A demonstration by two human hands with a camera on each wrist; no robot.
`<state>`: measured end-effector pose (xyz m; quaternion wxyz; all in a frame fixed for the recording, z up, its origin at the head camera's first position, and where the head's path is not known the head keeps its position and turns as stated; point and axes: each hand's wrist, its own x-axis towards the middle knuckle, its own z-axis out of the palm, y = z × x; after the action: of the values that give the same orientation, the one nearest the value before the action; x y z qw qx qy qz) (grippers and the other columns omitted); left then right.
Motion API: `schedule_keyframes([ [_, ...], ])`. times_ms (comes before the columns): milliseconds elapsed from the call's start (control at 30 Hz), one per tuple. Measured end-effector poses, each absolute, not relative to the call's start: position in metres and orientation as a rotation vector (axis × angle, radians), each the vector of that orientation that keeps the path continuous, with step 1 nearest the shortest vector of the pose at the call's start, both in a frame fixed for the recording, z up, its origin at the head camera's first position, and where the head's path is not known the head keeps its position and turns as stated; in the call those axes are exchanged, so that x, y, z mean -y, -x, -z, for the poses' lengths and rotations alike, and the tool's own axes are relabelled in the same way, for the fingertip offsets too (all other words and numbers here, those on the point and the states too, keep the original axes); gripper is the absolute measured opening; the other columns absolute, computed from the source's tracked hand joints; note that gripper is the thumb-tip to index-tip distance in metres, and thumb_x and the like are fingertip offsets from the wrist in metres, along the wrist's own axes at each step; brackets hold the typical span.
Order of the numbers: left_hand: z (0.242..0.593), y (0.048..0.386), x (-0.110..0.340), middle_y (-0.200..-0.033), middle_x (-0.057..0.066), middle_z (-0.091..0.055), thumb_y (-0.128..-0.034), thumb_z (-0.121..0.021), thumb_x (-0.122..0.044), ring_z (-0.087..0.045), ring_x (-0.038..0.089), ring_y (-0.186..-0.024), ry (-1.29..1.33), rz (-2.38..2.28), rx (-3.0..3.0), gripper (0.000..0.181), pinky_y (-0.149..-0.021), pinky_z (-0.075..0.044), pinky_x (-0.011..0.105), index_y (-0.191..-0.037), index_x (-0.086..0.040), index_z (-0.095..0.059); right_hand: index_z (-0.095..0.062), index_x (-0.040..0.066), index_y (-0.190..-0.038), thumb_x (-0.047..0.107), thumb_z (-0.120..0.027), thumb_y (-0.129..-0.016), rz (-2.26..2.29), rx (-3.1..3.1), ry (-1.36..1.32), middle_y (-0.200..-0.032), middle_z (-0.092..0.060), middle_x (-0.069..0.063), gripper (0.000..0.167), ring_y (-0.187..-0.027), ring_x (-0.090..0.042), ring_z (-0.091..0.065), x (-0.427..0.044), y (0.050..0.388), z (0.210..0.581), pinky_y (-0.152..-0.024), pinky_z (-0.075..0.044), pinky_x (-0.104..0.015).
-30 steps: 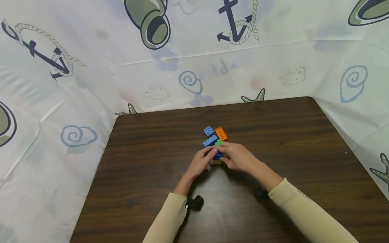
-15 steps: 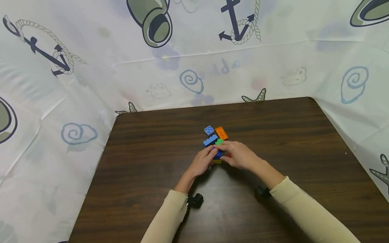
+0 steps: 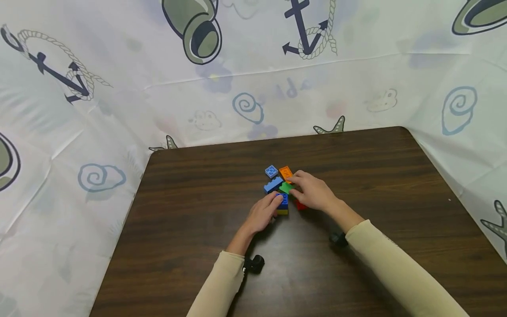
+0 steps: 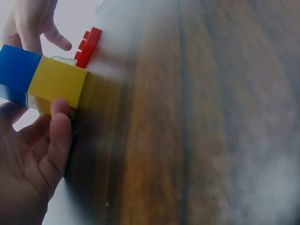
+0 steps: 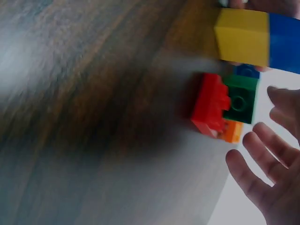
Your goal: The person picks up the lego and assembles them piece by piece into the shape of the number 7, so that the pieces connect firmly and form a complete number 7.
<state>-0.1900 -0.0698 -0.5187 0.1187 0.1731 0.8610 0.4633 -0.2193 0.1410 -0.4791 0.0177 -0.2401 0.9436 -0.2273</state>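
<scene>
My left hand (image 3: 262,213) holds a blue brick (image 3: 283,202) stacked on a yellow brick (image 4: 58,80), its fingers curled at their side in the left wrist view. My right hand (image 3: 315,192) hovers with spread fingers over the green brick (image 3: 286,188) and beside the orange brick (image 3: 286,173); in the right wrist view nothing lies between its fingers (image 5: 258,161). A red brick (image 5: 207,105) lies next to the green one, partly under my right hand in the head view.
Behind the stack lie a long light blue brick (image 3: 273,185) and a small light blue brick (image 3: 271,171). The brown table (image 3: 190,229) meets a patterned white cloth (image 3: 166,101) at its back and sides.
My right hand has left the blue and yellow stack and moved back and slightly right, uncovering more of the green and red bricks. My left hand stays at the stack.
</scene>
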Motion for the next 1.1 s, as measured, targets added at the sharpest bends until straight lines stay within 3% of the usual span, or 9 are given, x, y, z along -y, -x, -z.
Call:
schedule_keyframes([
  [233, 0.522, 0.190, 0.071, -0.077, 0.003, -0.062, -0.1000, -0.028, -0.063, -0.058, 0.019, -0.056, -0.501, -1.394, -2.511, 0.049, -0.054, -0.047, 0.035, -0.114, -0.028, -0.059, -0.056, 0.022, -0.140, 0.032, -0.069, -0.092, 0.529, -2.964, 0.712, -0.116, -0.054, -0.007, 0.051, -0.093, -0.020, -0.053, -0.131, 0.226, 0.492, -0.071, -0.052, -0.037],
  [467, 0.527, 0.189, 0.074, -0.076, -0.003, -0.059, -0.0887, -0.063, -0.058, -0.055, 0.013, -0.060, -0.578, -1.329, -2.555, 0.038, -0.054, -0.044, 0.030, -0.110, -0.026, -0.059, -0.061, 0.020, -0.136, 0.033, -0.069, -0.092, 0.520, -2.994, 0.753, -0.105, -0.057, -0.003, 0.047, -0.078, -0.016, -0.051, -0.133, 0.224, 0.489, -0.064, -0.048, -0.031],
  [633, 0.531, 0.189, 0.073, -0.077, -0.005, -0.057, -0.0876, -0.072, -0.044, -0.054, 0.010, -0.063, -0.625, -1.283, -2.618, 0.035, -0.057, -0.043, 0.028, -0.113, -0.024, -0.061, -0.058, 0.011, -0.137, 0.026, -0.069, -0.091, 0.755, -3.005, 0.676, -0.104, -0.056, -0.006, 0.049, -0.074, -0.018, -0.051, -0.138, 0.221, 0.480, -0.065, -0.047, -0.033],
  [867, 0.532, 0.188, 0.075, -0.087, -0.005, -0.059, -0.0871, -0.075, -0.034, -0.055, 0.010, -0.071, -0.612, -1.297, -2.613, 0.036, -0.063, -0.044, 0.028, -0.118, -0.022, -0.061, -0.058, 0.005, -0.134, 0.015, -0.066, -0.086, 1.104, -2.880, 0.578, -0.107, -0.057, -0.011, 0.049, -0.093, -0.028, -0.061, -0.143, 0.218, 0.464, -0.077, -0.052, -0.039],
  [1100, 0.532, 0.189, 0.076, -0.094, -0.005, -0.061, -0.0872, -0.075, -0.033, -0.057, 0.010, -0.074, -0.619, -1.299, -2.608, 0.039, -0.065, -0.045, 0.029, -0.121, -0.021, -0.061, -0.058, 0.004, -0.132, 0.012, -0.066, -0.091, 1.307, -2.732, 0.636, -0.118, -0.062, -0.011, 0.043, -0.104, -0.034, -0.065, -0.146, 0.207, 0.451, -0.084, -0.054, -0.044],
])
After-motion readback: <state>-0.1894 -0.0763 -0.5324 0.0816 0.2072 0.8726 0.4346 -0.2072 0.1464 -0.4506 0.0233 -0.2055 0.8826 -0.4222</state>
